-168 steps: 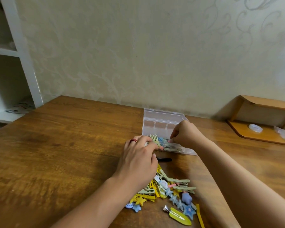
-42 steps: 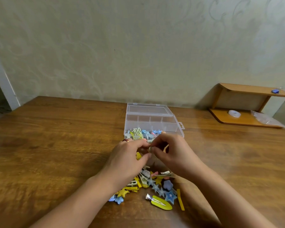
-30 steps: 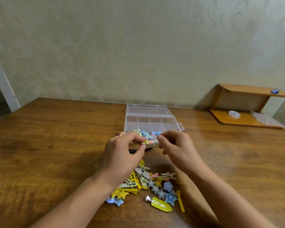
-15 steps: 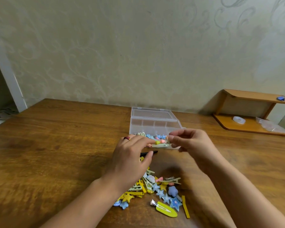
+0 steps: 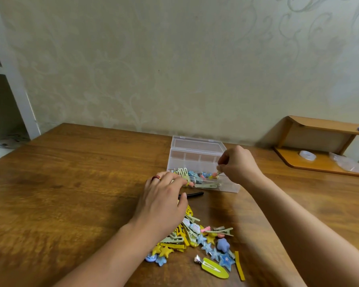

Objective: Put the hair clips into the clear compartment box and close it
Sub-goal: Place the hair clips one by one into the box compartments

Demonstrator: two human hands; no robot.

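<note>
The clear compartment box (image 5: 195, 160) stands open on the wooden table (image 5: 71, 183), its lid tipped back toward the wall. Several clips fill its near row. My right hand (image 5: 239, 164) hovers over the box's right end, fingertips pinched on a small pale hair clip (image 5: 216, 174) with a pink bit. My left hand (image 5: 164, 195) rests palm down at the box's front left corner, fingers touching the wall and clips there. A pile of loose hair clips (image 5: 203, 239), yellow, blue and green, lies below my hands. A black clip (image 5: 193, 194) lies in front of the box.
A low wooden shelf (image 5: 321, 150) stands at the right against the wall, holding a tape roll (image 5: 307, 155) and a clear plastic bag (image 5: 348, 165). A white shelving unit (image 5: 10, 96) stands beyond the table's left end. The wallpapered wall runs right behind the box.
My right hand has carried the small clip from in front of the box up over its right end. My left hand has let go of that clip and settled against the box's front left.
</note>
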